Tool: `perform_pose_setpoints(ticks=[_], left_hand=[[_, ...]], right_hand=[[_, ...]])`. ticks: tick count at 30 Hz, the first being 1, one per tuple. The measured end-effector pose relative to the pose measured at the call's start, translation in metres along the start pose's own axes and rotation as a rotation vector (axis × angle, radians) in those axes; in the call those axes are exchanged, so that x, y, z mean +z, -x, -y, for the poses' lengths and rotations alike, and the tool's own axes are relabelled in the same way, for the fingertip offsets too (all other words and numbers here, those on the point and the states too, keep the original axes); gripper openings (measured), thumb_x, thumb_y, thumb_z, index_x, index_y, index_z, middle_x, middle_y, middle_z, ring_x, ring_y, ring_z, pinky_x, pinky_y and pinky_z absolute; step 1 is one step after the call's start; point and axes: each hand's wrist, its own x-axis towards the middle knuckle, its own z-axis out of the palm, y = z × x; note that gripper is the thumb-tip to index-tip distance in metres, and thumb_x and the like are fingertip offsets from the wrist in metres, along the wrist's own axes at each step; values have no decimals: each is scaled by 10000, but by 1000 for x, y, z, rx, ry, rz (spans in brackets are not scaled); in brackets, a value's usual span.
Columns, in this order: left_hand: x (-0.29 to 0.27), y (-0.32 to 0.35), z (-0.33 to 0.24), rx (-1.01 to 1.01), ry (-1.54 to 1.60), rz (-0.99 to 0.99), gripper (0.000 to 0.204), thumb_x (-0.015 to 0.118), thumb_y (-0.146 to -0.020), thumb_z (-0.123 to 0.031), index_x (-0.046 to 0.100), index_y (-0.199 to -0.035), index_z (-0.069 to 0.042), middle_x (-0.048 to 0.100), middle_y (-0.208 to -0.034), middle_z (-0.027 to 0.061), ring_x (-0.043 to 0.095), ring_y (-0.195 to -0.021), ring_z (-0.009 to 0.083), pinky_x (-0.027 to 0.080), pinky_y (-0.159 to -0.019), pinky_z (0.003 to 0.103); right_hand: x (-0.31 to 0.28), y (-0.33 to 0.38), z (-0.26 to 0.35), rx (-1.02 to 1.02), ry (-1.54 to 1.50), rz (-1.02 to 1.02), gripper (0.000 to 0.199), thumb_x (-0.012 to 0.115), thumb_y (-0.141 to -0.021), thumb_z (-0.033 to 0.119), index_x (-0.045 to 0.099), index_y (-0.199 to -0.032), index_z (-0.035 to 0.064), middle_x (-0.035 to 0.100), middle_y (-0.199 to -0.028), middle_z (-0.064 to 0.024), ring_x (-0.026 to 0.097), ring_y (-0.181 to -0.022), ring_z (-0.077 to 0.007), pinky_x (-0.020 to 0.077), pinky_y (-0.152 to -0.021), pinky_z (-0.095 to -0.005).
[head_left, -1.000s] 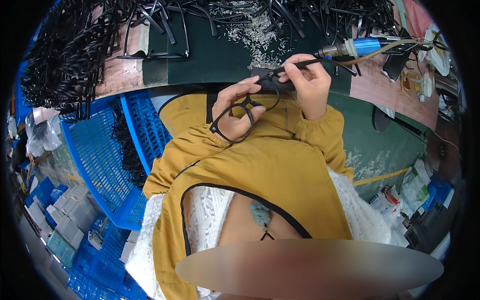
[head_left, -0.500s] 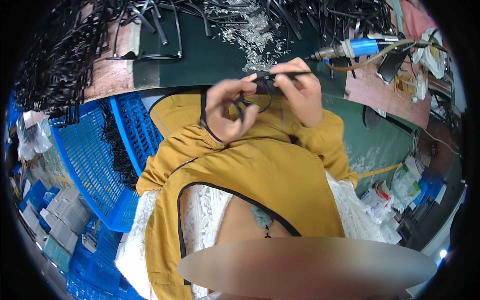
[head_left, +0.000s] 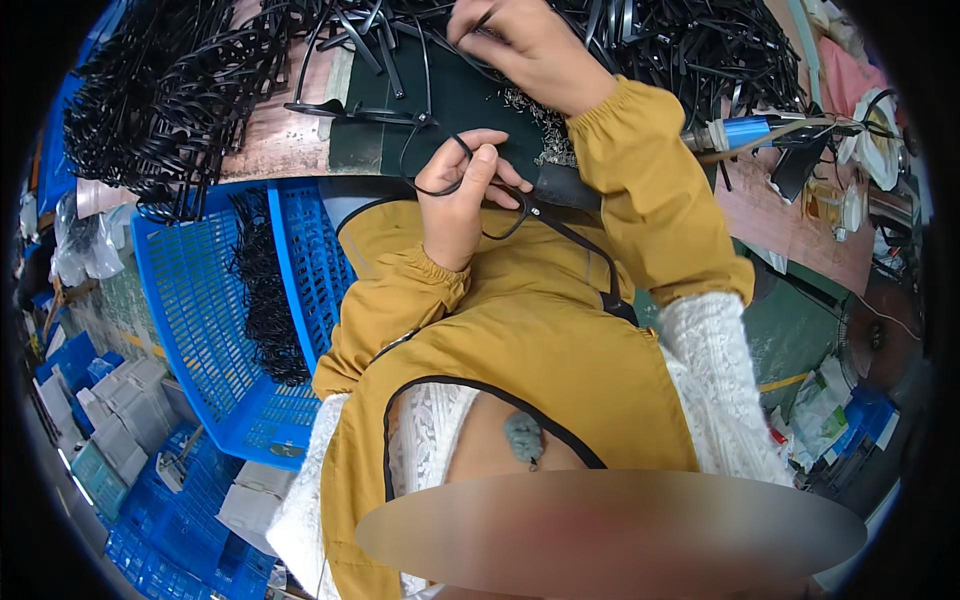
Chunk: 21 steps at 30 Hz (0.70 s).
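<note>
My left hand, just in front of the bench edge, has its fingers closed on a black eyeglass frame. One rim loops out to the left of the fingers. From the hinge on the other side, a black temple slants down to the right over my apron. Higher up, my right hand reaches across the bench to the loose black temples. Its fingers are curled in a pinch around something thin and dark, blurred by motion. Left of it, another black eyeglass frame stands on the bench.
Heaped black glasses parts cover the bench's left side; more temples lie at the right. Small shiny metal pieces are scattered below my right wrist. A blue electric screwdriver lies at the right. Blue baskets stand at lower left.
My right hand has let go of the eyeglass frame and moved up and left over the bench to the loose temples. My left hand keeps the frame, now turned with its temple hanging right.
</note>
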Motion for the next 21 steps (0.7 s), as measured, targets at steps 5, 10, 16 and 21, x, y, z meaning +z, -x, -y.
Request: perform_pose_setpoints(ticks=[5,10,16,21], left_hand=[[-2,-4,-18,-123,20,7,493,437,-1101,-359,649,-1167,80,703,-799,124,726,-725,211,568,-622,264],[9,3,-18,-718,139,287,642,348,-1077,-429,687,-1133,113,701,-729,162,711,-657,263,555,-592,271],[26,14,-3,-916,125,420,444,434,-1054,-241,655,-1281,70,667,-678,130,708,-603,237,534,-519,238],[26,12,-2,-844,100,405,449,431,-1034,-190,596,-1366,65,660,-662,120,693,-576,228,503,-503,242]], right_hand=[[-40,53,114,790,-662,-627,145,475,-1081,90,585,-1083,-4,600,-839,-76,594,-646,-170,471,-524,-243],[-38,129,158,1064,-673,-665,108,539,-1043,56,577,-1118,-12,617,-862,-97,597,-691,-138,447,-536,-229],[-25,165,154,1067,-461,-447,122,683,-921,-59,643,-1037,-61,644,-1038,-81,671,-840,-139,575,-752,-260],[-19,158,144,1006,-546,-489,129,661,-947,-78,638,-1073,-91,629,-1041,-126,670,-888,-164,599,-787,-280]])
